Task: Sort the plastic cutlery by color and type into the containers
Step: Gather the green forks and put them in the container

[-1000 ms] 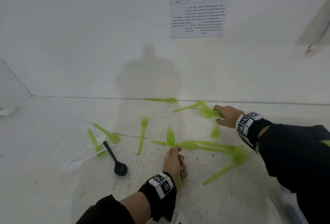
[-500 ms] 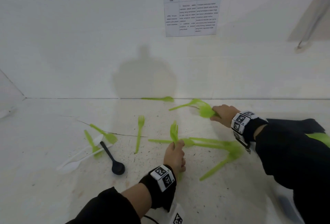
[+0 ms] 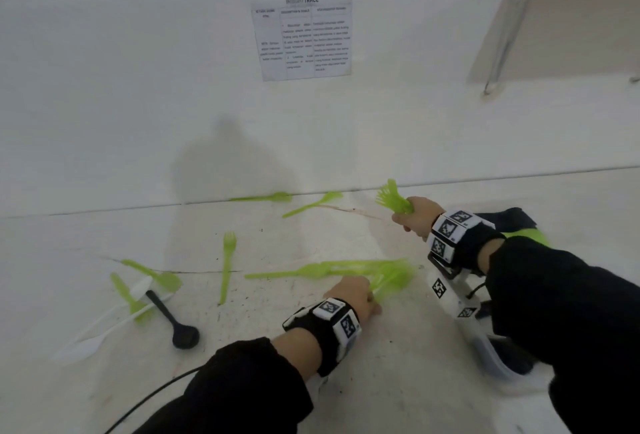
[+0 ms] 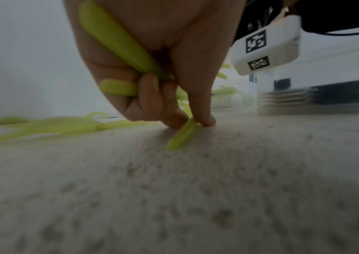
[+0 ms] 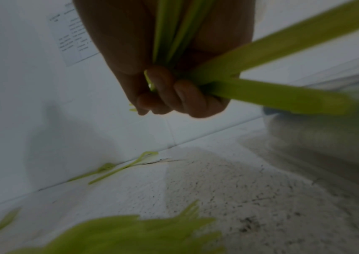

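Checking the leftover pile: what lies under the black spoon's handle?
The black spoon has its handle tip over a white utensil; green pieces lie alongside. Anything beneath its bowl is covered.

Bare surface at 6 o'clock, free to pass. Green fork pile blocks centre; black spoon and white spoons clutter 8 o'clock; wall closes 12 o'clock.

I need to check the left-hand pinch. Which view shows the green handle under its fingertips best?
The left wrist view: fingertips pinch the green handle against the floor. The head view hides it behind the left hand; the right wrist view misses it.
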The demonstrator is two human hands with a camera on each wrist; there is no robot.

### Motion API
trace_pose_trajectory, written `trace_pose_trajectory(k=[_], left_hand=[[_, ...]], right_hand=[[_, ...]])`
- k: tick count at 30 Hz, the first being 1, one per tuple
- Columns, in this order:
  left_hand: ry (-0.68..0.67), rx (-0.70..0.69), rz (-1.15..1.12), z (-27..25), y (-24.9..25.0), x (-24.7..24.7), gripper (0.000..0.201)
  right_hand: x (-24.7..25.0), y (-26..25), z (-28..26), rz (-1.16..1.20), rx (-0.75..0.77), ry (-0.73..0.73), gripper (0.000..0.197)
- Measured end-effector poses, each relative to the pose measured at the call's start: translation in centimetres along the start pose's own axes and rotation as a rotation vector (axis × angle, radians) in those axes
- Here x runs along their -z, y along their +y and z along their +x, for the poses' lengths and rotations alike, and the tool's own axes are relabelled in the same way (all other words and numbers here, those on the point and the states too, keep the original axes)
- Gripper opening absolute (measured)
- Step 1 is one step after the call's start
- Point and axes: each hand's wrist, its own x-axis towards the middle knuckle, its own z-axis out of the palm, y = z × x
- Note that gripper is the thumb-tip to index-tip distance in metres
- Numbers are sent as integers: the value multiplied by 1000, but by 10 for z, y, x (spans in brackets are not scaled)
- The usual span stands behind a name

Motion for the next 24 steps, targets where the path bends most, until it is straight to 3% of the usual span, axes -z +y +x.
trace_pose_trajectory(k=[5,9,12,15,19,24], left_hand=[[31,46,-73,-6,-4,8,40],[27,80,-243,-17,-17,14,34],[26,100,-471,-32,-29,18,12],[44,170,-739,-44,-41,22,10],[222,215,-871,-52,-58,27,11],[402,248,-996,-59,-73,32,23]], right_hand=[[7,-1,-3,243,-97,9,11],[4,-7,-4,449,-153,70,15],[-8,-10,-4,299,-140,41,32],[-28,-15,-8,198,-108,7,26],[-57,-23,-12,-108,-60,-73,25],[-84,-24,-7,-245,-27,-205,30]])
